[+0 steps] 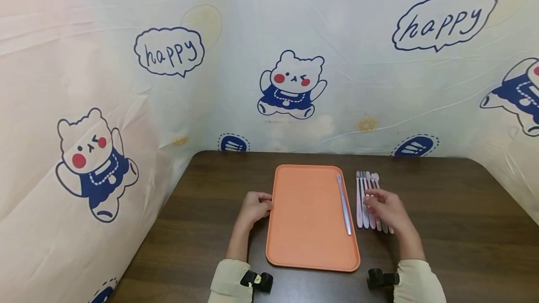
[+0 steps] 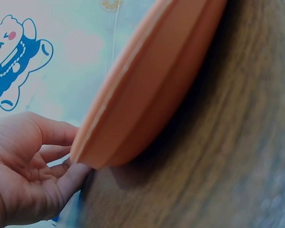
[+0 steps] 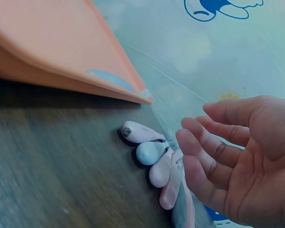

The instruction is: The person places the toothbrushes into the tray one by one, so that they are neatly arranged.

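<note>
An orange tray lies on the table with one bluish toothbrush along its right side. At the tray's left edge, my left hand pinches the rim; in the left wrist view the thumb and fingers of this left hand meet at the tray's corner. Right of the tray, several pink and pale-blue toothbrushes lie side by side. My right hand hovers over them, its fingers loosely bent and holding nothing. Seen from the right wrist, the toothbrush handles spread out beside the fingertips.
The dark wooden table runs back to a pale curtain printed with bears and the word "happy". Black wrist cameras are strapped over the light sleeves.
</note>
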{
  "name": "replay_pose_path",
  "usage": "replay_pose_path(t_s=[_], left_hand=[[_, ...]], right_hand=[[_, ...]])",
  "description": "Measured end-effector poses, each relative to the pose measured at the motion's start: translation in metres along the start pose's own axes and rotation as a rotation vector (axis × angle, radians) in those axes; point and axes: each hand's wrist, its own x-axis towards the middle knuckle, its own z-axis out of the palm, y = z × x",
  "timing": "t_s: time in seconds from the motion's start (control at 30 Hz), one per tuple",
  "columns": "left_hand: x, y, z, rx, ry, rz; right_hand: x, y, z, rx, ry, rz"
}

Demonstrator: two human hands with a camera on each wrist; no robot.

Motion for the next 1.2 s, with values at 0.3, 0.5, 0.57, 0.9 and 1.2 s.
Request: replay_pose_path(t_s=[0.3,0.5,0.57,0.9,1.2], left_hand=[[0.001,-0.002,0.001,0.0,0.001,-0.001],[0.003,-0.003,0.001,0.001,0.001,-0.004],[0.002,-0.003,0.001,0.001,0.002,-0.005],[0.001,-0.004,0.001,-0.001,0.01,0.001],[0.001,-0.003,0.001,0.002,0.014,0.002]], right_hand=[[0.0,0.007,-0.01,0.032,0.02,0.009],[-0.002,0.013,-0.02,0.009,0.033,0.059],[-0.003,0.015,-0.022,0.013,0.03,0.058],[-0.005,0.022,-0.026,0.053,0.041,0.071],[-0.003,0.028,-0.031,0.042,0.063,0.122]])
